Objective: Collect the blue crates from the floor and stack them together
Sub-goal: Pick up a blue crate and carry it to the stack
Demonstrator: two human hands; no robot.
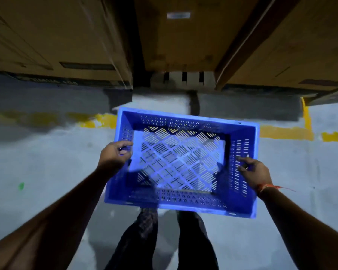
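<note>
One blue plastic crate (180, 206) with slotted walls and a lattice bottom hangs open side up in front of me, above the grey floor. My left hand (113, 155) grips its left short wall, fingers curled over the rim. On the opposite side my right hand (256, 174) grips the right short wall, with fingers inside against the slots. The crate holds nothing. My legs show below its near edge.
Tall cardboard boxes (57, 39) stand in a row straight ahead, with dark gaps between them. A worn yellow line (285, 132) runs across the floor (37, 168) under the crate's far side. A small green mark (21, 186) lies on the floor at left.
</note>
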